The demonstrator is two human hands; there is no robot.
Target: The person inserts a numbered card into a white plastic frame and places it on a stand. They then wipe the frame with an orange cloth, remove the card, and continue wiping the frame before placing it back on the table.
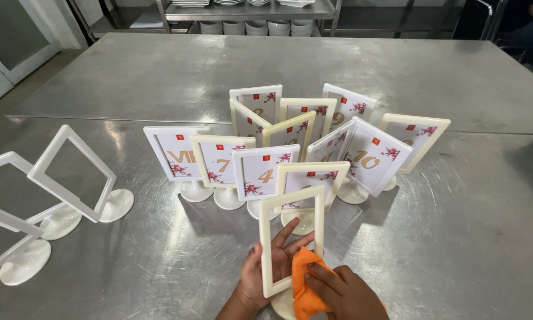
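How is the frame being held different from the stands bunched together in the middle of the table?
The held frame is empty and see-through, the left hand showing through its pane; the grouped stands carry white cards with blossoms. The held frame is gripped by the left hand while the right hand presses an orange cloth to it; the grouped stands sit untouched on the steel table. Both are cream upright frames on round bases.

A: What carries the items?
B: A stainless-steel worktable (444, 237), brushed and scuffed, with a seam running across it.

A: What stands on it?
B: A cluster of cream table-number stands with floral cards (290, 148) at centre; three empty white frame stands (47, 195) on round bases at left.
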